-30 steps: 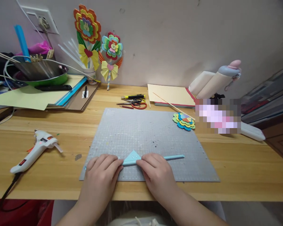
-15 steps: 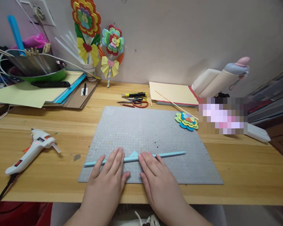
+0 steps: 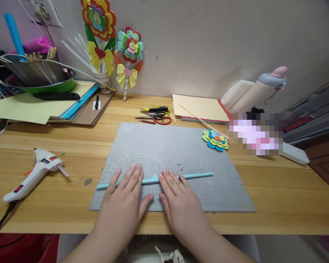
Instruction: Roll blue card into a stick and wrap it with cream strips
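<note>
A thin light-blue rolled paper tube (image 3: 194, 176) lies across the near part of the grey cutting mat (image 3: 167, 146). A small blue triangular tip of unrolled paper shows between my hands. My left hand (image 3: 126, 197) lies flat on the tube's left part, fingers stretched out. My right hand (image 3: 178, 199) lies flat beside it on the tube's middle, fingers also straight. Both palms press down on the roll. The tube's ends stick out left and right of my hands.
A white glue gun (image 3: 33, 175) lies on the wooden table at the left. Scissors and a cutter (image 3: 156, 115) lie behind the mat. A layered paper flower (image 3: 215, 140) sits at the mat's far right corner. Paper flowers on sticks (image 3: 100, 29), a pan and paper stacks stand at the back left.
One second ago my fingers pinched a larger blue triangle of paper. Both hands have flattened out and rolled forward, and the triangle has nearly vanished into the tube.
</note>
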A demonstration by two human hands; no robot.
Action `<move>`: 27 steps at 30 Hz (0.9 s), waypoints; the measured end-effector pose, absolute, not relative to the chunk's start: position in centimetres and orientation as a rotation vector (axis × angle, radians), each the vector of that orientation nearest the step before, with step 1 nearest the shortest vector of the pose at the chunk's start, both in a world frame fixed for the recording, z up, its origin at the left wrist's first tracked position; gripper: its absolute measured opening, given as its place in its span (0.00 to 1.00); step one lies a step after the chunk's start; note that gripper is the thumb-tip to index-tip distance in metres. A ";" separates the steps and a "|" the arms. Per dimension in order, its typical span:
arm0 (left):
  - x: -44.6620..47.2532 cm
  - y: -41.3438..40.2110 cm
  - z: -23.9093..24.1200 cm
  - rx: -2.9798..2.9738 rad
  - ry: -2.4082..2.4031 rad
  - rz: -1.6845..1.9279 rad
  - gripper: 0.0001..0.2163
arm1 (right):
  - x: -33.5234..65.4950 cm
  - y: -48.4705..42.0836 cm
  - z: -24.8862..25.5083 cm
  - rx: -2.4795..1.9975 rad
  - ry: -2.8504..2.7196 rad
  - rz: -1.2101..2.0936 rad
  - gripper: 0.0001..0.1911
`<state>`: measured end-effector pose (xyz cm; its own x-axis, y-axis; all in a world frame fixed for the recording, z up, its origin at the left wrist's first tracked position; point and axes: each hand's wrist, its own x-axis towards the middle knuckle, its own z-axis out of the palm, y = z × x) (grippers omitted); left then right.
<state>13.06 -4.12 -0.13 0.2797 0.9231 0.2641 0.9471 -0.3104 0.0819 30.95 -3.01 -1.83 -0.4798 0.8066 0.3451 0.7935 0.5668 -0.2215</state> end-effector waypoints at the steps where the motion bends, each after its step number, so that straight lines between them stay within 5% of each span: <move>1: 13.0 -4.0 0.0 -2.431 -1.798 -0.419 0.22 | 30.9 -3.0 -1.8 -1.296 -2.393 0.047 0.20; 7: 13.1 -3.2 0.8 -2.418 -1.937 -0.712 0.05 | 31.4 -3.2 -1.4 -1.267 -2.394 0.131 0.20; 21: 12.6 -4.1 0.5 -2.316 -1.618 -0.884 0.07 | 35.3 -0.3 0.1 -1.264 -2.337 0.322 0.06; 27: 12.0 -6.0 1.0 -2.163 -1.494 -1.364 0.12 | 35.1 -0.9 0.8 -1.220 -2.208 0.287 0.06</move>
